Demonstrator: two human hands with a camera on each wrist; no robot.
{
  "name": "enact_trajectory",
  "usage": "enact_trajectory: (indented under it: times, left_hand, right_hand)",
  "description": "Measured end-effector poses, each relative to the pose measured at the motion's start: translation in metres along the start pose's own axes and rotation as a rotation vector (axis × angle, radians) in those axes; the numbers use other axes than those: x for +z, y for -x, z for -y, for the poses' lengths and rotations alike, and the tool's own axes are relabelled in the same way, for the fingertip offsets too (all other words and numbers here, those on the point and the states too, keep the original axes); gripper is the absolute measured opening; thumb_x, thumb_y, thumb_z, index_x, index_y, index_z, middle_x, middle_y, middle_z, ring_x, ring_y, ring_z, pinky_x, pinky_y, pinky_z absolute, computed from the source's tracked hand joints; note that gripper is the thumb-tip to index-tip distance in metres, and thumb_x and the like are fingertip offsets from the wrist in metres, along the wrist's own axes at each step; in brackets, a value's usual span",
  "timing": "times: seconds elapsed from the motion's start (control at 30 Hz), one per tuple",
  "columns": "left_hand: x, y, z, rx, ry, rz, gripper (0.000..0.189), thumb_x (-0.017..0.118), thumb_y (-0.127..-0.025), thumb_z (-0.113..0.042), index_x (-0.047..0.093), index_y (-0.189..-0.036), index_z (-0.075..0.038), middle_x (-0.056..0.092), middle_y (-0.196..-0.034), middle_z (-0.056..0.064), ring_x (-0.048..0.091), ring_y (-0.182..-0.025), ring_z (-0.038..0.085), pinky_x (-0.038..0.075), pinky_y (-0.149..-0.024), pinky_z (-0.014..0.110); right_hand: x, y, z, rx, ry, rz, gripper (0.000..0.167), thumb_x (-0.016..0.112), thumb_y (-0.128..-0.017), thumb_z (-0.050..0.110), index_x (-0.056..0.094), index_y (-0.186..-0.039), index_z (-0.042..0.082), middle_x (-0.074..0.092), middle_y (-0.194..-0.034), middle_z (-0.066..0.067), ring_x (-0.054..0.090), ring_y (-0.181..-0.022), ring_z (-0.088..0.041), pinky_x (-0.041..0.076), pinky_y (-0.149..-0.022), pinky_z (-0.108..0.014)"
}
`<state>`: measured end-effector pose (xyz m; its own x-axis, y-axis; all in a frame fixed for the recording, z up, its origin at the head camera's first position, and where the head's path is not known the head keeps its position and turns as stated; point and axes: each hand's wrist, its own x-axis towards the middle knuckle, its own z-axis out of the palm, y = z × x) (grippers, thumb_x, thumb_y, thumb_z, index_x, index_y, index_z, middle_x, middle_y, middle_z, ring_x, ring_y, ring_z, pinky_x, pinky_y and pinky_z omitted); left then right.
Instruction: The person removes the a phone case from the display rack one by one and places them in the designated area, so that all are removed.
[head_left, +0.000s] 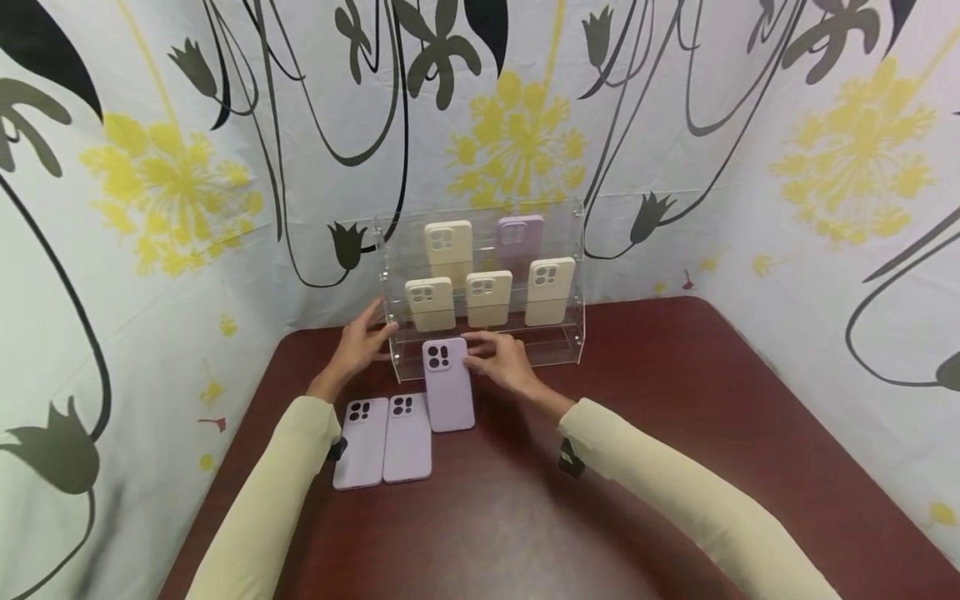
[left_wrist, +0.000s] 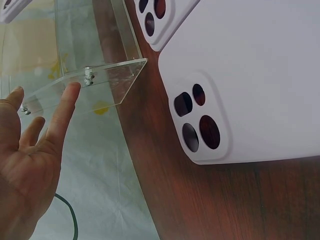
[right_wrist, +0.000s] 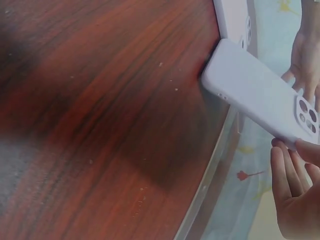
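My right hand pinches the upper right edge of a lavender phone case, thumb on one face and fingers behind. The case tilts up from the table, its camera cutouts at the top. At the left side of a clear acrylic display stand is my left hand. Its fingers are extended at the stand's side panel; whether they touch it, I cannot tell. Two more lavender phone cases lie side by side on the table, left of the raised one.
The stand's upper tier holds a cream case and a lavender case. Several cream cases stand on the tier below. The dark red-brown table meets floral-patterned cloth walls at its back and sides.
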<state>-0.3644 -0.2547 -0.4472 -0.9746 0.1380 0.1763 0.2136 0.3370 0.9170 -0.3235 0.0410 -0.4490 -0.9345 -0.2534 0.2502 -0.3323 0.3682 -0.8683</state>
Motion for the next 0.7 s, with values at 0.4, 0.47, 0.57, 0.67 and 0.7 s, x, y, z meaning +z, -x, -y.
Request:
enact_trajectory:
  times: [0.4,0.47,0.57,0.67,0.7]
  left_hand:
    - [0.003,-0.002,-0.002,0.0,-0.014,0.0,0.073,0.063,-0.106,-0.019,0.024,-0.167,-0.027,0.04,-0.162,0.019,0.059,-0.129,0.044,0.068,-0.073,0.044]
    - [0.003,-0.002,-0.002,0.0,-0.022,-0.001,0.073,0.063,-0.106,-0.019,0.025,-0.167,-0.026,0.041,-0.162,0.019,0.06,-0.129,0.044,0.068,-0.072,0.043]
    - [0.003,-0.001,-0.002,-0.004,-0.027,-0.005,0.072,0.063,-0.106,-0.019,0.025,-0.167,-0.026,0.042,-0.161,0.019,0.06,-0.128,0.043,0.068,-0.072,0.042]
    - [0.003,-0.001,-0.002,-0.007,-0.021,-0.006,0.072,0.063,-0.106,-0.018,0.026,-0.167,-0.026,0.042,-0.161,0.019,0.06,-0.128,0.044,0.068,-0.073,0.044]
    - [0.003,-0.001,-0.001,-0.007,-0.015,-0.007,0.072,0.063,-0.106,-0.018,0.026,-0.167,-0.026,0.043,-0.161,0.019,0.06,-0.128,0.044,0.067,-0.073,0.046]
  right_hand:
    - [0.002,0.009,-0.012,0.032,-0.034,0.02,0.045,0.081,-0.089,0.001,0.07,-0.132,0.001,0.077,-0.106,-0.02,0.078,-0.083,-0.032,0.067,-0.066,-0.031]
    - [0.004,0.011,-0.015,0.041,-0.028,0.018,0.045,0.082,-0.088,0.002,0.071,-0.132,0.002,0.077,-0.105,-0.02,0.078,-0.081,-0.034,0.067,-0.066,-0.032]
    - [0.007,0.014,-0.019,0.051,-0.03,0.017,0.044,0.083,-0.088,0.003,0.072,-0.131,0.003,0.078,-0.104,-0.019,0.078,-0.08,-0.036,0.068,-0.066,-0.034]
    - [0.01,0.017,-0.022,0.073,-0.031,0.018,0.042,0.083,-0.088,0.003,0.073,-0.129,0.004,0.078,-0.102,-0.018,0.078,-0.079,-0.035,0.067,-0.065,-0.034]
    - [0.011,0.019,-0.024,0.079,-0.032,0.02,0.042,0.083,-0.088,0.004,0.073,-0.129,0.004,0.078,-0.102,-0.017,0.078,-0.078,-0.033,0.067,-0.065,-0.033]
